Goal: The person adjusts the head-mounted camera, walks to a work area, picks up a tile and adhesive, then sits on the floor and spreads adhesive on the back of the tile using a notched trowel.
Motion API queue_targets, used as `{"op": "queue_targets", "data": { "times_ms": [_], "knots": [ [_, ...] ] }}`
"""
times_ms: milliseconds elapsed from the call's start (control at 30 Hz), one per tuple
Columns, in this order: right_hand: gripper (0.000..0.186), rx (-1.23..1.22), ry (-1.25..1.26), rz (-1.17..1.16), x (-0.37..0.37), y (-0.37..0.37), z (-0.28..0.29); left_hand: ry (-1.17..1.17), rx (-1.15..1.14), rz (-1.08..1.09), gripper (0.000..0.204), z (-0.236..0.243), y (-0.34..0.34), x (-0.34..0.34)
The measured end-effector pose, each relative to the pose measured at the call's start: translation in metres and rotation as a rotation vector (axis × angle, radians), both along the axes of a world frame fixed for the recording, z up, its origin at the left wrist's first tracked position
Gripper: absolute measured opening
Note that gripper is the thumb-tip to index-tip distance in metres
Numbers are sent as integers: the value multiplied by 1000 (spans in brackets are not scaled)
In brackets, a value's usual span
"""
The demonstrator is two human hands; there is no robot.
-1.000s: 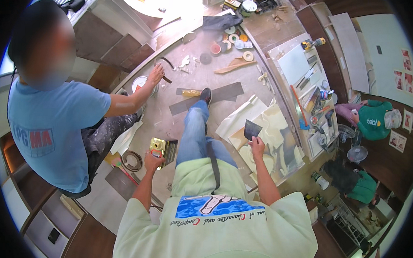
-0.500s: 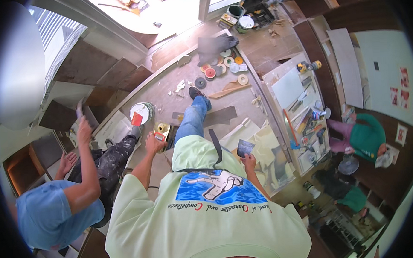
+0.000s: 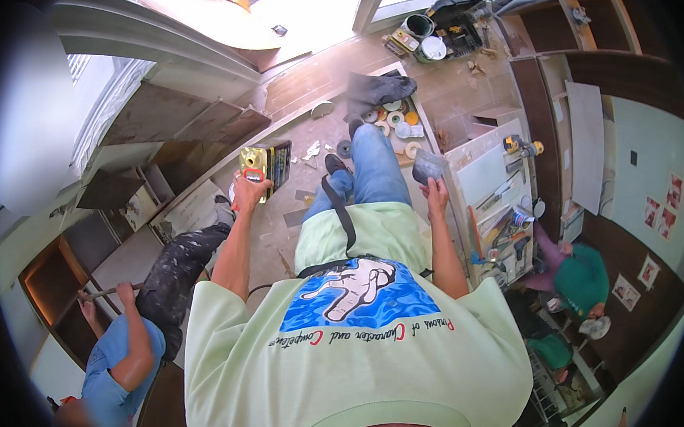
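My left hand (image 3: 248,193) is closed on the red handle of a rectangular metal can (image 3: 279,169), which has a gold top and dark printed sides. The can hangs out in front of me, above the floor. In my right hand (image 3: 436,197), a thin dark grey square sheet (image 3: 428,166) is pinched at its near edge. What the sheet is made of I cannot tell. The sheet is close to the left side of a cluttered worktable, and my legs are between the two hands.
Sanding discs and tape rolls (image 3: 395,119) lie ahead beside a dark cloth (image 3: 382,87). To the right, the worktable (image 3: 493,169) bears tools and a yellow drill (image 3: 522,145). A co-worker in blue (image 3: 127,360) holds a stick at left; people in green (image 3: 581,279) work at right.
I have stepped forward. My left hand has lifted the can forward, and my right hand has carried the sheet forward and right. The co-worker at left now has both hands on a stick.
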State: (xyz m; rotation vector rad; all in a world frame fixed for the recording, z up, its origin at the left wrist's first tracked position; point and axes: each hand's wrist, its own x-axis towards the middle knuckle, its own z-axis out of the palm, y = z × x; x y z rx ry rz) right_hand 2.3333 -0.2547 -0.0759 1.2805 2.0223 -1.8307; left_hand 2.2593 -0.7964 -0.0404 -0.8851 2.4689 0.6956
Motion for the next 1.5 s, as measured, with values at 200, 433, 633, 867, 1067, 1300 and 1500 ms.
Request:
{"op": "queue_targets", "data": {
  "times_ms": [200,433,633,867,1067,1300,1500],
  "knots": [
    [24,-43,-44,83,-97,-6,-14,84,-26,154,93,-18,-16,-52],
    [22,43,-137,245,-247,14,-63,-263,-55,152,107,9,-29,-120],
    [23,46,57,368,-408,21,-39,-470,-70,12,107,3,-42,-194],
    [22,-57,141,294,-535,11,-12,-314,-129,-16,101,-63,-38,-262],
    [21,-62,207,223,-563,-27,-58,-194,-62,138,113,-152,-47,-334],
    [26,-37,344,199,-632,-100,-226,-81,45,72,104,-354,-84,-439],
    [21,-159,264,216,-777,-218,-344,-111,-49,-50,102,-450,-98,-472]
  ]
}}
